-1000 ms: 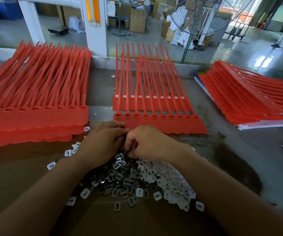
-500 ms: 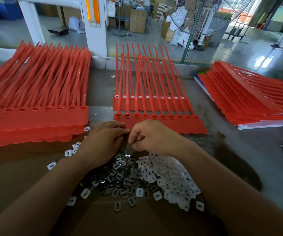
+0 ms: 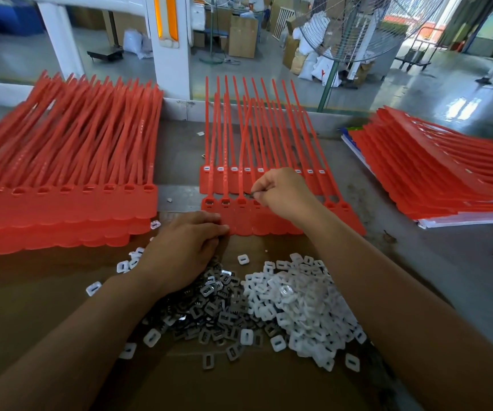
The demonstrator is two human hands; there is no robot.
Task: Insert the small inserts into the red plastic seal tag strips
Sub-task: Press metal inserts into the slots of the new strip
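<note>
Below, cardboard (image 3: 32,307) on grey table (image 3: 446,256) bears inserts (image 3: 298,307) (fan (image 3: 357,28) beyond).

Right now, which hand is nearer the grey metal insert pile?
Left. The left hand lies at the far edge of the grey insert pile; the right hand is beyond it, pinching an insert over the red seal strip.

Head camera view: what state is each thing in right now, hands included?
right hand, pinches a dark insert above the near strip.
left hand, fingertips on the near strip's edge; any hold is hidden.
near strip, lying flat.
far strip, sockets filled in white.
left stack, piled, sockets look empty.
grey inserts, loose heap.
white inserts, loose heap.
</note>
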